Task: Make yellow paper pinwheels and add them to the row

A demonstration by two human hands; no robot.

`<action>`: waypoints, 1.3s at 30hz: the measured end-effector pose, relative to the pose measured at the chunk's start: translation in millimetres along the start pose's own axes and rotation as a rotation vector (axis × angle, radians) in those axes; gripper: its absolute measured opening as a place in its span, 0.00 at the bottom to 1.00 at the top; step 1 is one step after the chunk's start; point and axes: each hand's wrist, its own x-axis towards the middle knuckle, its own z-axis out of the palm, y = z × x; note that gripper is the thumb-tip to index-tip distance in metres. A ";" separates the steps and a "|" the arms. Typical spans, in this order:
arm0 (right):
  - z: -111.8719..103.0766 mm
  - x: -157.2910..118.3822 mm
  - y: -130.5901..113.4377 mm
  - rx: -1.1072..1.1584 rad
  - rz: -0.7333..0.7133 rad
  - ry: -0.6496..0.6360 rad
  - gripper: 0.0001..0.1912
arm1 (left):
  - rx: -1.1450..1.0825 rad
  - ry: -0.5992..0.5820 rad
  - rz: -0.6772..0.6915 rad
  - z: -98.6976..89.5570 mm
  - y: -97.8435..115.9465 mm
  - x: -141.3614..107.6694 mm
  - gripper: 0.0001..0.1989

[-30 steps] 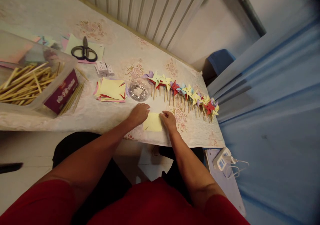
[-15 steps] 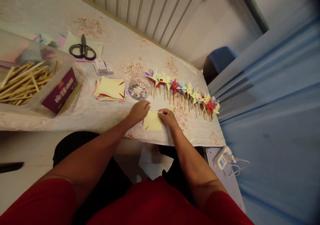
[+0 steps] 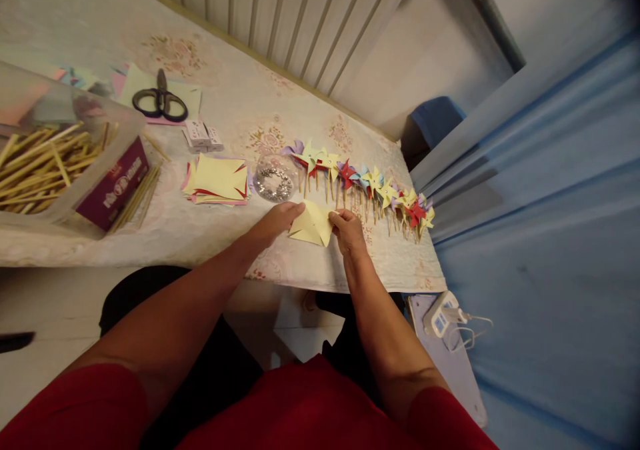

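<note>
Between my two hands is a yellow paper square [image 3: 313,225] with slits cut in from its corners. My left hand [image 3: 283,219] pinches its upper left corner, and my right hand [image 3: 347,229] pinches the right side. The sheet looks slightly bent and raised at the right. Just beyond my left hand sits a clear round dish [image 3: 274,178] of small shiny metal pieces. To its left lies a stack of slit paper squares [image 3: 219,178], yellow on top with red beneath. Finished paper pinwheels [image 3: 373,182] on sticks lie in a row beyond my right hand.
At the left stands a clear plastic bin [image 3: 55,197] full of wooden sticks [image 3: 37,163]. Black-handled scissors [image 3: 160,100] lie on paper at the back, near small white boxes [image 3: 203,137]. A power strip [image 3: 443,313] with a cable is at the right, by a blue curtain [image 3: 540,237].
My left hand has come onto the paper's upper left corner. The paper has turned and been lifted a little, and my right hand has moved slightly right.
</note>
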 end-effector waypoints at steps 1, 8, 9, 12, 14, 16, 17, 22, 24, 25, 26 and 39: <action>0.4 0.0 -1.7 -0.004 -0.010 0.001 0.14 | -0.015 -0.035 -0.036 0.3 1.2 -1.3 0.21; 3.2 0.1 -6.5 -0.030 -0.044 0.011 0.14 | -0.110 -0.126 -0.151 2.1 6.1 -4.0 0.20; 3.7 0.2 -7.0 -0.032 -0.048 0.013 0.14 | -0.121 -0.137 -0.165 2.3 6.4 -3.9 0.21; 5.8 0.8 -9.0 -0.024 -0.061 0.029 0.14 | -0.134 -0.158 -0.191 2.7 6.7 -4.3 0.25; 7.6 0.7 -10.1 0.006 -0.066 0.060 0.14 | -0.127 -0.155 -0.201 3.2 6.4 -4.6 0.26; 9.5 -0.4 -10.5 0.057 -0.066 0.098 0.18 | -0.127 -0.150 -0.202 3.9 5.7 -4.7 0.25; 10.3 -1.5 -10.4 0.083 -0.064 0.109 0.22 | -0.135 -0.145 -0.197 4.4 5.4 -4.5 0.24; 11.5 -11.3 -8.0 0.176 -0.006 0.040 0.31 | -0.201 -0.067 -0.147 5.5 4.5 -2.2 0.20; 11.2 -15.8 -6.5 0.187 0.026 -0.040 0.26 | -0.223 -0.045 -0.132 5.6 5.0 -1.8 0.19; 11.1 -17.7 -5.8 0.183 0.039 -0.077 0.23 | -0.232 -0.039 -0.125 5.6 5.3 -1.9 0.20; 11.0 -19.5 -5.1 0.176 0.053 -0.107 0.21 | -0.238 -0.036 -0.120 5.8 5.8 -2.2 0.20; 15.4 -24.5 1.5 0.164 0.206 -0.134 0.20 | -0.212 -0.103 -0.077 5.0 6.6 -3.1 0.23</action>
